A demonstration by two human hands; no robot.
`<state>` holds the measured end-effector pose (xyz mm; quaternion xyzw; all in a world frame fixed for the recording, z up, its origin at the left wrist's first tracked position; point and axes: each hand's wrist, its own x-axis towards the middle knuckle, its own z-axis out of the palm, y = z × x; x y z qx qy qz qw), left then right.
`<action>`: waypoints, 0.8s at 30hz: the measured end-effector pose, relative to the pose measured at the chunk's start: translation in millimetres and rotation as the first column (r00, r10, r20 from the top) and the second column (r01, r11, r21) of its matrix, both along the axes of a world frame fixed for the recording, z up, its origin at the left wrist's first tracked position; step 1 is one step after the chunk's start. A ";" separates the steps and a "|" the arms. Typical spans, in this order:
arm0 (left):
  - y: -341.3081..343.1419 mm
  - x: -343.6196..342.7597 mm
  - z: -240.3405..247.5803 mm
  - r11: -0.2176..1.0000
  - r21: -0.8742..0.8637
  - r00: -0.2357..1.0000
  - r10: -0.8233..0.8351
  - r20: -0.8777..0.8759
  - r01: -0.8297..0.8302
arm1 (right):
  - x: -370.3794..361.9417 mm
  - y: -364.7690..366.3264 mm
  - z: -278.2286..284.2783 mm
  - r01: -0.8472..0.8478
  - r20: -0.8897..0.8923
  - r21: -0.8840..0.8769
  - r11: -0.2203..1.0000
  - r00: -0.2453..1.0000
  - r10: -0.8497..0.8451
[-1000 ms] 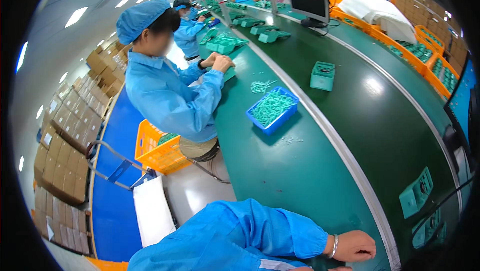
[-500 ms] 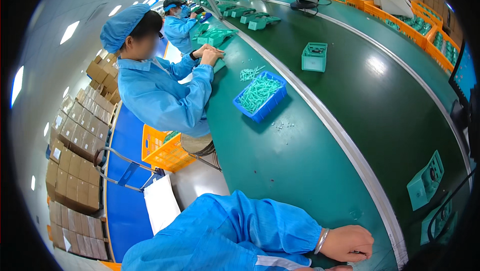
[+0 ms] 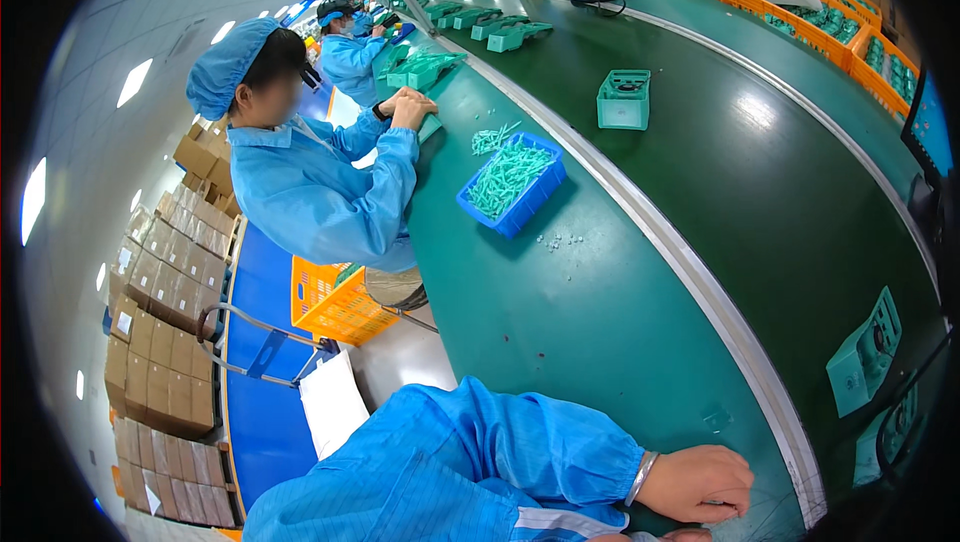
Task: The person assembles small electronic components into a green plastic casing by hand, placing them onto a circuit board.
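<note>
My left hand (image 3: 697,483), with a silvery band at the wrist, rests on the green worktop by the metal rail. Its fingers are curled inward, and whatever they may hold is hidden beneath them. Only a sliver of my right hand (image 3: 688,535) shows at the lower edge, just below the left; its fingers are out of sight. Both arms are in blue sleeves. A small clear piece (image 3: 716,419) lies on the worktop just beyond my left hand.
A blue bin (image 3: 535,204) of green sticks stands farther along the worktop (image 3: 600,342), near scattered small clear pieces (image 3: 562,240). A co-worker in blue (image 3: 320,192) sits to the left. Green housings (image 3: 623,102) lie on the dark belt (image 3: 740,202) beyond the rail (image 3: 690,277).
The view has shifted slightly. My left hand stays beside the rail, its fingers turned a little, and the dark spot seen at them earlier no longer shows. The co-worker's hands remain together.
</note>
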<state>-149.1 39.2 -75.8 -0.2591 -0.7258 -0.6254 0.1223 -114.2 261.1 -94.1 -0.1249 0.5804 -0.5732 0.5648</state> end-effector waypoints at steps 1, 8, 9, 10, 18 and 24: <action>0.0 -0.2 -0.3 1.000 0.006 1.000 0.000 -0.003 0.000 | -0.2 0.1 0.6 0.004 -0.016 -0.007 1.000 1.000 -0.004; -0.5 -0.9 1.4 1.000 0.004 1.000 -0.022 0.022 0.022 | 12.2 22.9 -30.0 -0.015 -0.004 -0.019 1.000 1.000 0.015; -4.0 0.8 5.7 1.000 -0.005 0.999 -0.023 0.045 0.023 | 20.1 14.5 -19.0 0.068 -0.296 -0.116 0.991 0.950 -0.100; -6.8 2.1 8.5 1.000 -0.014 0.997 -0.024 0.068 0.025 | 24.4 9.8 -13.3 0.118 -0.547 -0.231 0.966 0.805 -0.229; -7.0 3.0 9.9 0.999 -0.013 0.996 -0.036 0.082 0.037 | 21.3 22.8 -24.7 -0.064 -0.620 -0.217 0.974 0.780 -0.087; -8.5 1.5 9.1 0.998 -0.019 0.997 -0.055 0.045 0.056 | 9.9 41.1 -55.3 -0.205 -0.597 -0.063 0.977 0.792 0.127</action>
